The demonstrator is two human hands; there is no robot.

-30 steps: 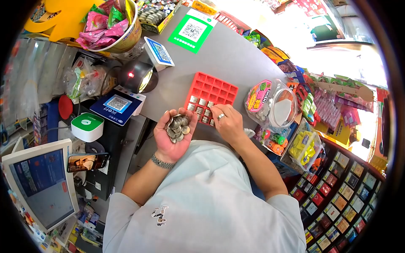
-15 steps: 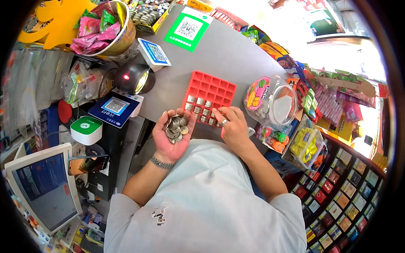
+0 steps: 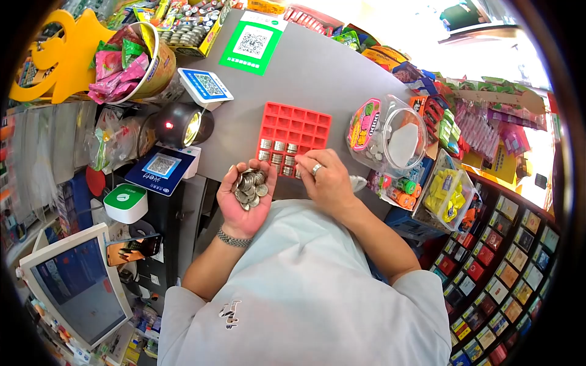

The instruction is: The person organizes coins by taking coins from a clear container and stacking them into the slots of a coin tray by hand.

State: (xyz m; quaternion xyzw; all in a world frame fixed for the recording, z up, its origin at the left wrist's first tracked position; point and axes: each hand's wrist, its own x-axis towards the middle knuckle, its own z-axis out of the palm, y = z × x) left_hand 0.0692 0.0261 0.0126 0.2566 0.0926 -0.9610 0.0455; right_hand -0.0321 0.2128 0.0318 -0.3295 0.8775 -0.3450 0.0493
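My left hand (image 3: 241,215) is cupped palm up, with a pile of silver coins (image 3: 251,188) heaped on the palm and curled fingers. Just to its right, a red coin tray (image 3: 297,117) with rows of square compartments lies on the grey counter. Stacks of coins (image 3: 279,146) fill several compartments in the tray's nearer rows, while the farther rows hold none. My right hand (image 3: 329,184), wearing a ring, hovers over the tray's near right corner, thumb and fingers drawn together. Whatever is between those fingertips cannot be made out, and the hand hides part of the tray.
A clear plastic jar (image 3: 404,143) stands right of the tray. Beyond the tray lies a green QR card (image 3: 251,46). To the left are a QR stand (image 3: 206,86), a black scanner (image 3: 177,125), a candy tub (image 3: 154,64) and a monitor (image 3: 79,293).
The view has shifted slightly. My right hand remains at the tray's near right corner, its fingers now more bunched and covering more of it. The left hand still cups the coins.
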